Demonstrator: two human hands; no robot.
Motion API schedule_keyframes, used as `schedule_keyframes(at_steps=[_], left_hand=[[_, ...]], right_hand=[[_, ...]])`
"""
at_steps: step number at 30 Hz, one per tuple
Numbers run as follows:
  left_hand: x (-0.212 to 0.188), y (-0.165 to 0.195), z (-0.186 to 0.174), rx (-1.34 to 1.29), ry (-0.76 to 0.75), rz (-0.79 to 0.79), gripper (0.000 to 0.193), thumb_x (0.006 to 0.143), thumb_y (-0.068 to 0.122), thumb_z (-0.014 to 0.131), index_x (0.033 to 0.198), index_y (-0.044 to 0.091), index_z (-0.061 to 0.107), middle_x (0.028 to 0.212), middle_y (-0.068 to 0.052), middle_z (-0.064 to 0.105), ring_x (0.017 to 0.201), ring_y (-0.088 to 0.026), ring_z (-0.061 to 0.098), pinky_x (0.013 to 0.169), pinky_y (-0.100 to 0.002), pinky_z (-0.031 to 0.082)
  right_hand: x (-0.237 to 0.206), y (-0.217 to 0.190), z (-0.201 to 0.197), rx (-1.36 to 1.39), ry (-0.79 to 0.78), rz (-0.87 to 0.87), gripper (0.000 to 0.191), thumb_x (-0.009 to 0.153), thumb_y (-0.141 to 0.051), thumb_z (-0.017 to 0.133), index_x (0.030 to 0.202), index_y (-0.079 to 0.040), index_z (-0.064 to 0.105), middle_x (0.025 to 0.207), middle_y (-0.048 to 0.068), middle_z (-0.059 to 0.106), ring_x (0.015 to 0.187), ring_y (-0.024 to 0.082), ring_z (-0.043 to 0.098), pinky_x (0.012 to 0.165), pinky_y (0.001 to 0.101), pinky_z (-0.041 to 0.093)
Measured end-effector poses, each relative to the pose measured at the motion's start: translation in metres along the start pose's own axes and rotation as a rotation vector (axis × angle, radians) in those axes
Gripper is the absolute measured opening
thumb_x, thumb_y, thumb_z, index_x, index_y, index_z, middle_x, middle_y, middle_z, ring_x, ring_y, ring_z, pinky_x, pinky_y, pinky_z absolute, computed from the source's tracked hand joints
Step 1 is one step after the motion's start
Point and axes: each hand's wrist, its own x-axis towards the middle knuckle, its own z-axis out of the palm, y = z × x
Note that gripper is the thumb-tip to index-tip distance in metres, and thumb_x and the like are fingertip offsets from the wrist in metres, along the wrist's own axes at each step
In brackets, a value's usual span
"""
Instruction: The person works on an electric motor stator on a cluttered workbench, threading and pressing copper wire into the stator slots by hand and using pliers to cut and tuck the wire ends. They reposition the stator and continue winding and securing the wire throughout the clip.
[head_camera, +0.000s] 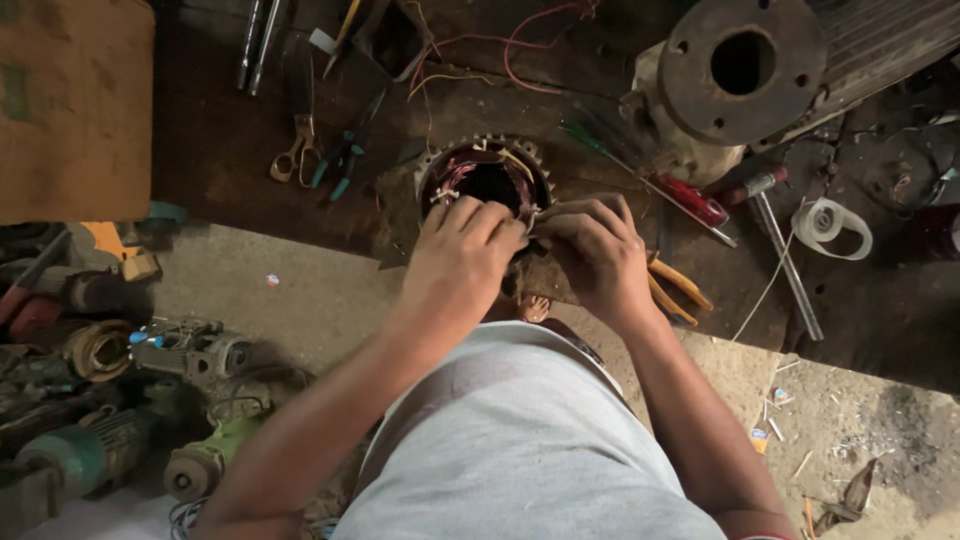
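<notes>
A round motor stator (484, 172) with copper windings and a toothed rim stands on a dark wooden board (220, 150). My left hand (462, 255) rests on its near rim with fingers curled against the windings. My right hand (598, 250) is beside it at the right rim, fingers pinched on a thin wire or strip at the stator's edge; what exactly it pinches is too small to tell. Both hands touch each other at the fingertips.
Scissors (292, 150) and blue-handled pliers (338, 168) lie left of the stator. A red screwdriver (690, 200), a hammer (785, 255), yellow-handled pliers (675, 288) and a tape roll (830, 225) lie right. A flanged motor housing (745, 65) stands back right. Old power tools (150, 400) pile up at left.
</notes>
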Motion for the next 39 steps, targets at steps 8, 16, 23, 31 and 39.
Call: schedule_keyframes(at_steps=[8,16,23,31,39], left_hand=[[-0.008,-0.008,0.008,-0.136,0.11,0.005,0.019,0.092,0.008,0.071,0.111,0.006,0.07,0.106,-0.008,0.067,0.1,-0.026,0.067,0.095,-0.039,0.054],[0.002,0.002,0.01,-0.11,0.027,-0.038,0.015,0.093,0.01,0.071,0.107,0.005,0.071,0.098,-0.007,0.067,0.098,-0.025,0.064,0.089,-0.04,0.054],[-0.004,-0.003,0.006,-0.083,0.11,-0.026,0.018,0.087,0.003,0.07,0.105,0.006,0.07,0.1,-0.01,0.068,0.097,-0.025,0.065,0.087,-0.037,0.056],[-0.002,-0.002,0.012,0.013,0.03,0.027,0.025,0.085,0.003,0.069,0.11,0.003,0.069,0.098,-0.008,0.065,0.094,-0.024,0.065,0.086,-0.037,0.056],[-0.002,-0.008,0.007,-0.211,0.125,0.015,0.019,0.091,0.016,0.071,0.107,0.006,0.068,0.101,-0.009,0.065,0.093,-0.026,0.066,0.081,-0.042,0.053]], right_hand=[[0.0,-0.001,-0.001,0.023,0.021,0.053,0.029,0.082,0.003,0.079,0.107,-0.012,0.074,0.112,0.003,0.074,0.107,0.028,0.066,0.094,0.0383,0.053],[0.003,0.001,0.0,-0.005,0.053,0.064,0.025,0.08,0.002,0.08,0.1,-0.012,0.076,0.104,0.003,0.077,0.1,0.026,0.069,0.089,0.0353,0.055],[0.005,0.005,-0.003,0.043,0.035,0.083,0.022,0.082,0.002,0.08,0.1,-0.01,0.075,0.099,0.003,0.078,0.092,0.023,0.071,0.087,0.0362,0.056],[0.004,0.009,0.003,0.096,0.045,0.195,0.024,0.079,0.008,0.082,0.096,-0.004,0.071,0.096,0.007,0.073,0.088,0.018,0.072,0.077,0.0294,0.06],[0.013,0.013,-0.006,0.295,-0.089,0.083,0.032,0.083,0.01,0.075,0.112,-0.003,0.071,0.112,0.01,0.074,0.103,0.022,0.074,0.089,0.0321,0.061]])
